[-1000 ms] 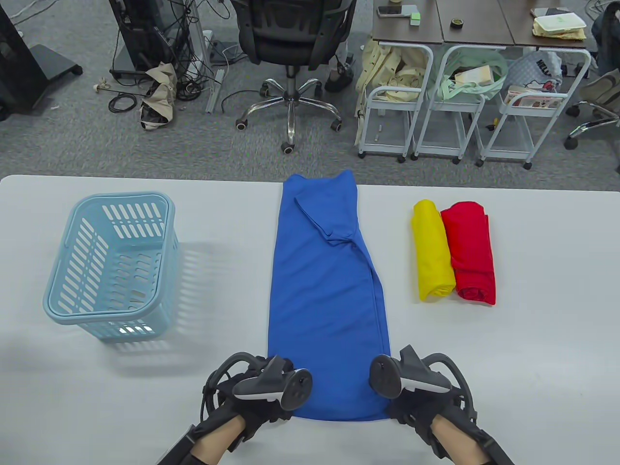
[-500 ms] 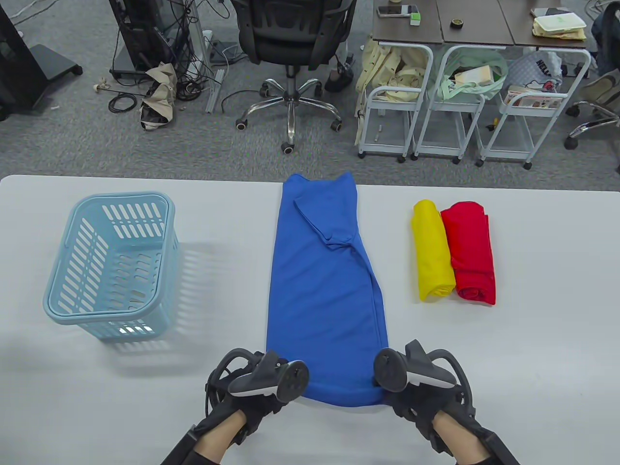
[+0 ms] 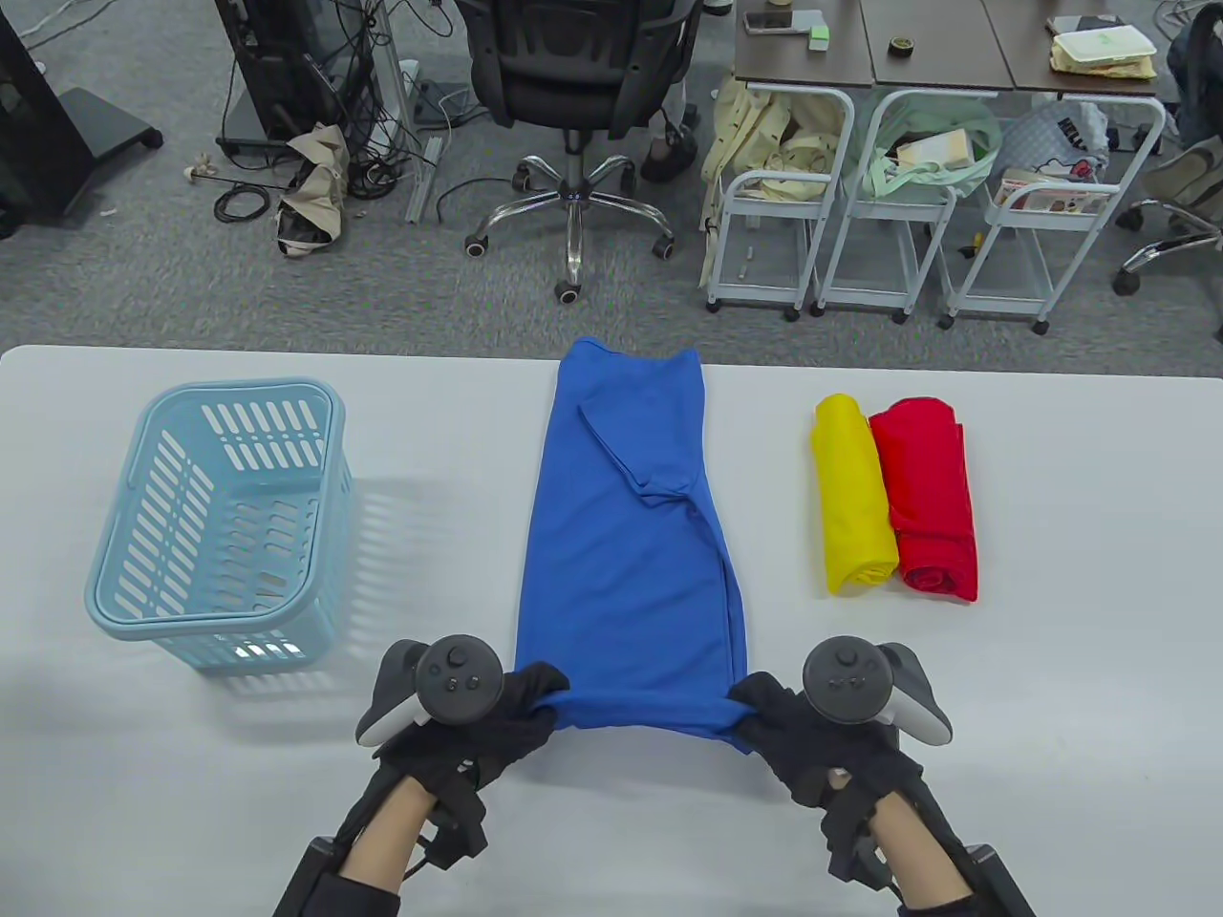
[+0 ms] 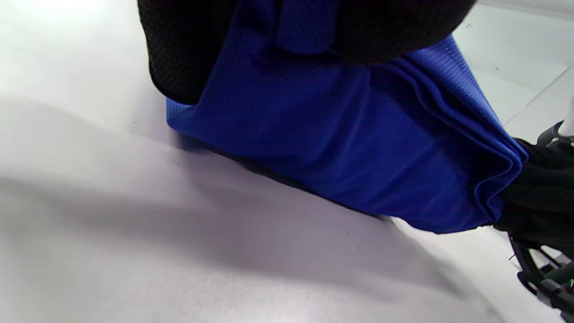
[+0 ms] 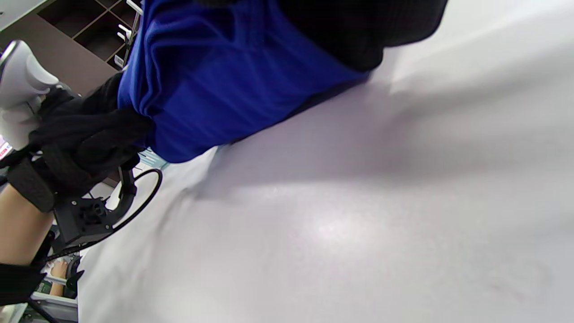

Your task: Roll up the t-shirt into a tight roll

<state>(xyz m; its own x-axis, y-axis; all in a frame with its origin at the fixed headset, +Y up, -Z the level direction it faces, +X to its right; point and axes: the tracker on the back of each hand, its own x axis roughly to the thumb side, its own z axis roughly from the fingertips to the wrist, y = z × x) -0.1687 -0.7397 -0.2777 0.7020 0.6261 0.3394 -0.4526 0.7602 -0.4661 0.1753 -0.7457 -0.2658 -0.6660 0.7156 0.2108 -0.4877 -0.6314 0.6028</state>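
The white bench (image 3: 1051, 669) stands before grey carpet and an office chair (image 3: 573, 86). The blue t-shirt (image 3: 631, 535) lies lengthwise mid-bench. Left hand (image 3: 487, 721) and right hand (image 3: 812, 735) have fingers (image 3: 540, 683) clamped on the t-shirt's near corners.

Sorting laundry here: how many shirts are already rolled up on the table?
2: a yellow roll and a red roll touching side by side, right of the blue shirt, which lies mostly flat, its near edge held by both hands. The basket looks empty.
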